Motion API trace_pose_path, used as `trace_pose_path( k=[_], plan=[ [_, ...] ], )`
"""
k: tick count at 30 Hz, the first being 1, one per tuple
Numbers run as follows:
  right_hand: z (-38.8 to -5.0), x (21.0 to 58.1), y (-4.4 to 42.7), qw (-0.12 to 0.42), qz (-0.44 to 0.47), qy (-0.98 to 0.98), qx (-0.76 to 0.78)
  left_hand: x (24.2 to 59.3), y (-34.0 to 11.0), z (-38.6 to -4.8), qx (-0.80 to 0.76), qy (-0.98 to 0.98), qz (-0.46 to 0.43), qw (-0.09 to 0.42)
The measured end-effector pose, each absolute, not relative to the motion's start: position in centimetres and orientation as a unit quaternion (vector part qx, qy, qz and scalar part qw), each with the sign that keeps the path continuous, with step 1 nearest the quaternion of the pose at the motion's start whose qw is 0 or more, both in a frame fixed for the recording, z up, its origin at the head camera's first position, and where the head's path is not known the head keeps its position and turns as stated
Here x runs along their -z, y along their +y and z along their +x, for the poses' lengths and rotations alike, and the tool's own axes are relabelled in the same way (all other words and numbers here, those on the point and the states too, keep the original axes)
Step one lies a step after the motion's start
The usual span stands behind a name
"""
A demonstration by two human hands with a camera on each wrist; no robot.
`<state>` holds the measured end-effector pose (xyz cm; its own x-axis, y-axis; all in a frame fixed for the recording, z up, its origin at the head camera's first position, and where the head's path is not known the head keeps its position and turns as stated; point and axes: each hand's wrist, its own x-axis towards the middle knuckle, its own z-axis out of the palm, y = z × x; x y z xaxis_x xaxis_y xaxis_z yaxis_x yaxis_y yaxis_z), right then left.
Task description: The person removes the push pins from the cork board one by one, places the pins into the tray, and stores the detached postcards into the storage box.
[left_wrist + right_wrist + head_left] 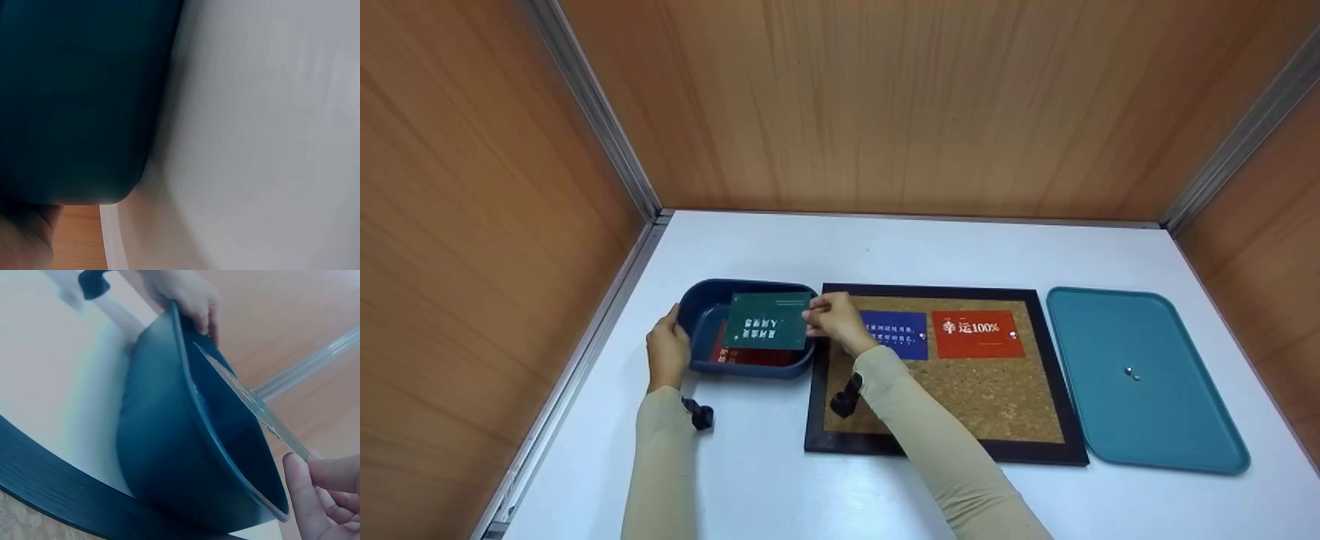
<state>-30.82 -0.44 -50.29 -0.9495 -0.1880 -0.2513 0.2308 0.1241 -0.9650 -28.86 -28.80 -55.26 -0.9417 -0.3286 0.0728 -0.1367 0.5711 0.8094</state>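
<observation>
A green card with white lettering (pixel 769 321) is pinched at its right edge by my right hand (pixel 840 321). It hangs over a dark blue plastic bin (pixel 697 313). In the right wrist view, thumb and fingers of the right hand (pixel 329 495) hold the tilted card (pixel 247 400) at the bin's mouth. My left hand (pixel 667 351) grips the left end of the bin by its rim. Part of that hand (pixel 22 242) shows beside the bin wall (pixel 79 101) in the left wrist view. Under the green card, a red card (pixel 757 357) lies partly hidden inside the bin.
Right of the bin lies a black-framed cork board (pixel 960 397). A blue card (pixel 896 334), partly behind my right hand, and a red card (pixel 975 334) are on it. A teal tray (pixel 1147 412) farther right holds small shiny pieces (pixel 1131 373). Wooden walls enclose the white table.
</observation>
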Motion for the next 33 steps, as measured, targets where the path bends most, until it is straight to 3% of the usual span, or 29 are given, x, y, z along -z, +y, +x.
trace_pose_path(
  k=[33],
  plan=[
    [-29.6, 51.5, -2.5, 0.080, -0.038, 0.825, 0.558, 55.0, -29.4, -28.9, 0.432, -0.885, 0.135, 0.111]
  ],
)
